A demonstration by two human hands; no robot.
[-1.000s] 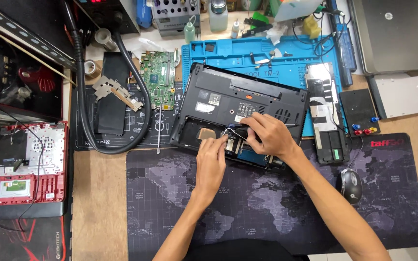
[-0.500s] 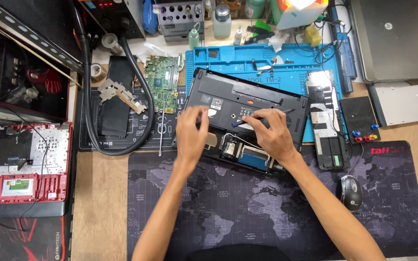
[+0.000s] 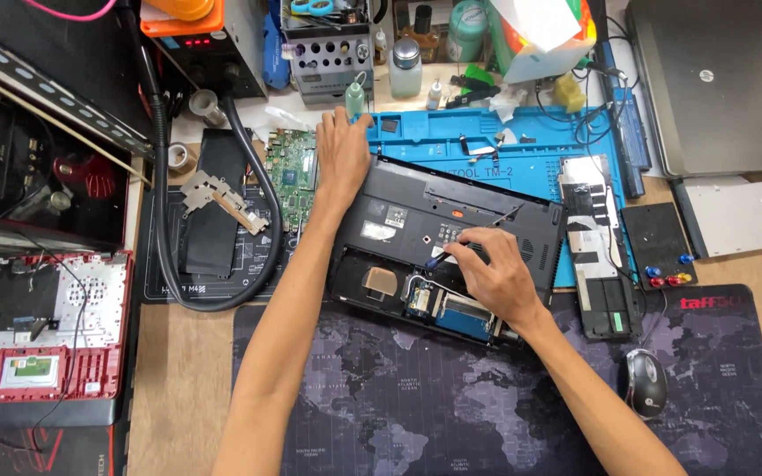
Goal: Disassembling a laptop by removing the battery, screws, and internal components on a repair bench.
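**Colours and patterns across the bench**

Black for the laptop base (image 3: 451, 238) at centre frame, with a tan patch and a blue strip inside. Bright blue for the repair mat (image 3: 487, 141) above it. Dark grey with a paler world-map print for the desk mat (image 3: 416, 405) along the bottom. Green for the circuit board (image 3: 291, 172), upper centre-left. Red around the keyboard frame (image 3: 41, 326) at left. Plain light wood for the tabletop (image 3: 178, 370).
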